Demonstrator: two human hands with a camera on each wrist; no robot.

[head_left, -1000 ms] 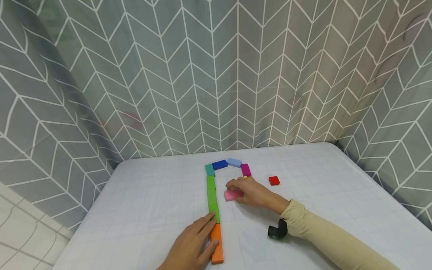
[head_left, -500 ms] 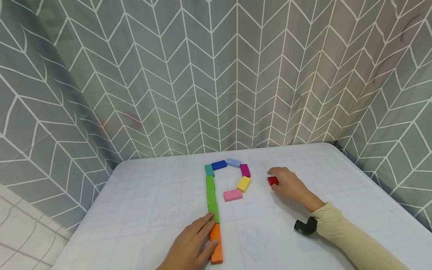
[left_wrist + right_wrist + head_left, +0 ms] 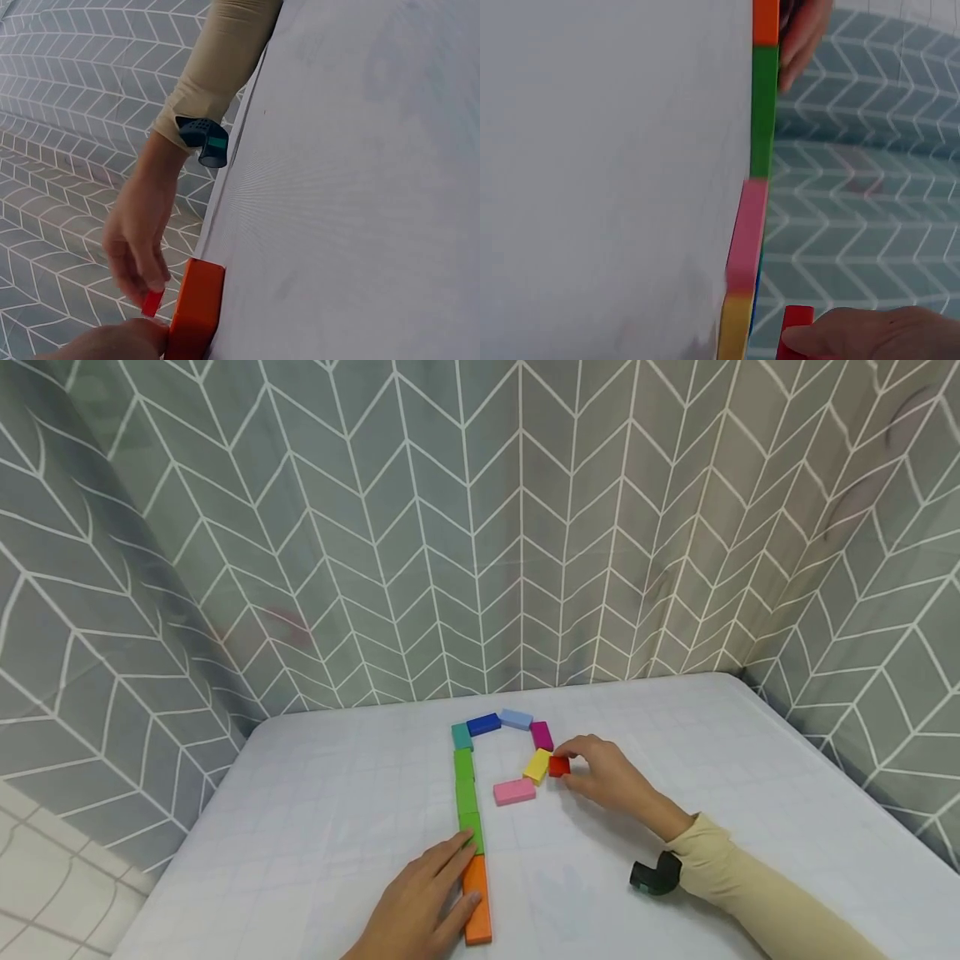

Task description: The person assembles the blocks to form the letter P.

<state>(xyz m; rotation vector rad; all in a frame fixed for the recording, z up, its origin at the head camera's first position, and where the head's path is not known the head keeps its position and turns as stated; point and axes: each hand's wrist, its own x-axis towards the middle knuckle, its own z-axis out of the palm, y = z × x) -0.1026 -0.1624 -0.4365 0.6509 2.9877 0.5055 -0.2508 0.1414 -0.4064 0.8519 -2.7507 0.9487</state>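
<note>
My right hand (image 3: pixel 611 781) pinches a small red block (image 3: pixel 558 766) between thumb and fingers, just right of the yellow block (image 3: pixel 537 766). The right wrist view shows the thumb against the red block (image 3: pixel 796 330), raised off the table. With fingers extended, my left hand (image 3: pixel 423 893) rests on the long orange block (image 3: pixel 477 902) and the nearest of three green blocks (image 3: pixel 470 833). A pink block (image 3: pixel 514 792) lies near the yellow one's lower end.
Beyond the green column, a teal block (image 3: pixel 462 737), dark blue block (image 3: pixel 483 724), light blue block (image 3: pixel 516 719) and magenta block (image 3: pixel 542 735) curve round to the yellow one. A patterned curtain (image 3: pixel 480 527) hangs behind the white table (image 3: pixel 330 827).
The right hand let go of the pink block, reached right to the red block, then brought it left beside the yellow one. The left hand has stayed in place.
</note>
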